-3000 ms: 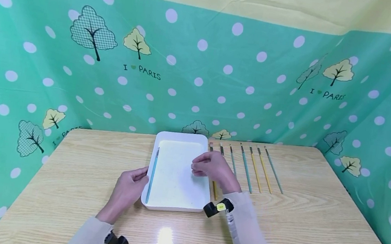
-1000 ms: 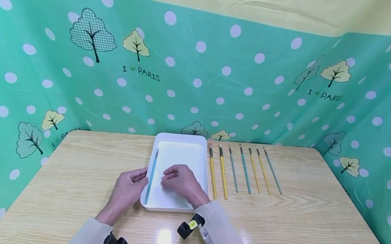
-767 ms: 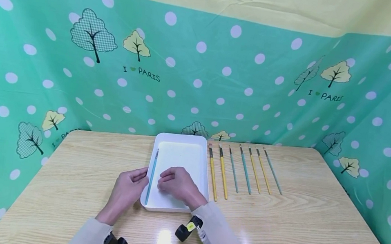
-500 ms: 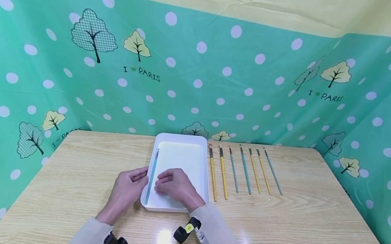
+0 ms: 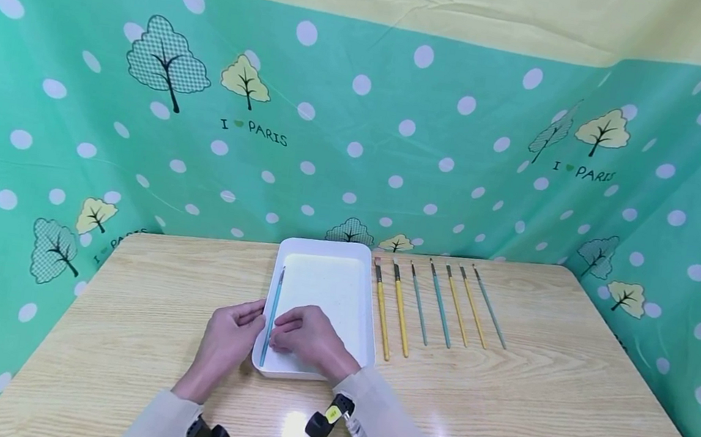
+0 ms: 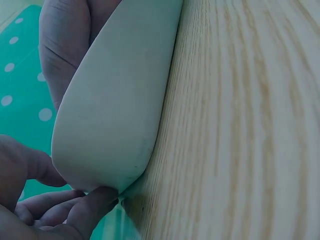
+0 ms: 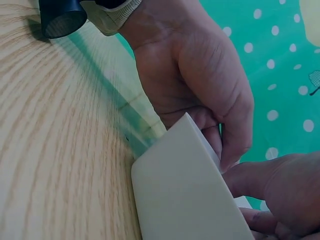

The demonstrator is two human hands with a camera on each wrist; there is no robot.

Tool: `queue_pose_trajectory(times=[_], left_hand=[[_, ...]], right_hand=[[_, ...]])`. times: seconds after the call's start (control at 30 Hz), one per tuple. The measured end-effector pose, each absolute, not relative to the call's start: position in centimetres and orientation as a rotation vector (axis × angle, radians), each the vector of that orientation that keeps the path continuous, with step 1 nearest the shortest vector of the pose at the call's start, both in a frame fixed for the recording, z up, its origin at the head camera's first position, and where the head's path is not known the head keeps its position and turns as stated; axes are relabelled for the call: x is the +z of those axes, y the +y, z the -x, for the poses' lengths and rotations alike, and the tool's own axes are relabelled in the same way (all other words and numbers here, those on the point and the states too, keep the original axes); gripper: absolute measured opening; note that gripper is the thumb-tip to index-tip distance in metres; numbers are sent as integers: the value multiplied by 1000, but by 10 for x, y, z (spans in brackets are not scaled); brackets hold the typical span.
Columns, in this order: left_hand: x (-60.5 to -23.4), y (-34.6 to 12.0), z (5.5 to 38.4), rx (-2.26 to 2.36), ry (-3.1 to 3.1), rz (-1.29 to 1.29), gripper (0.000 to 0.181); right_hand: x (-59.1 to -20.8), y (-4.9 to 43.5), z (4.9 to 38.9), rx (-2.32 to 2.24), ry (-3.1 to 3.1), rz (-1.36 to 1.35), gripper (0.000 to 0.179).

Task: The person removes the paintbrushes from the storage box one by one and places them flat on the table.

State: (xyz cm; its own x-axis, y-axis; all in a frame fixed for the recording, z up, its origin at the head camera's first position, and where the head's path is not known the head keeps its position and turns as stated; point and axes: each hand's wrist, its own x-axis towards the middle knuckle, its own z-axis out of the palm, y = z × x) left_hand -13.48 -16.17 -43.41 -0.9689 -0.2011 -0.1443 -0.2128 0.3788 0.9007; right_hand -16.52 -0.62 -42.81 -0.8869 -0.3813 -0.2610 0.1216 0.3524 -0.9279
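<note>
A white tray [image 5: 330, 275] lies on the wooden table. One teal-handled paintbrush [image 5: 276, 297] lies lengthwise inside, along the tray's left wall. My left hand [image 5: 227, 339] grips the tray's left side; in the left wrist view its fingers [image 6: 95, 207] touch the outer wall low down. Over the tray's lower left, my right hand [image 5: 311, 339] bends its fingers downward, fingertips right at the paintbrush's handle. From the right wrist, the tray's wall hides part of those fingertips, and I cannot tell whether they pinch the paintbrush.
Several paintbrushes with yellow and teal handles lie in a row right of the tray, a yellow-handled paintbrush [image 5: 380, 311] closest to it. A green dotted curtain [image 5: 439, 149] hangs behind the wooden table [image 5: 537, 413].
My right hand has travelled left and toward me, from the tray's right side to the paintbrush inside it. The left hand, tray and paintbrushes stay where they were.
</note>
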Motion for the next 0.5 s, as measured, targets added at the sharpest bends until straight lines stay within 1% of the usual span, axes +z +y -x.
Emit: queue_pose_trajectory(times=[0.5], left_hand=[[-436, -162, 134, 1703, 2595, 378, 42]], right_hand=[[-429, -8, 164, -1520, 2186, 223, 18]])
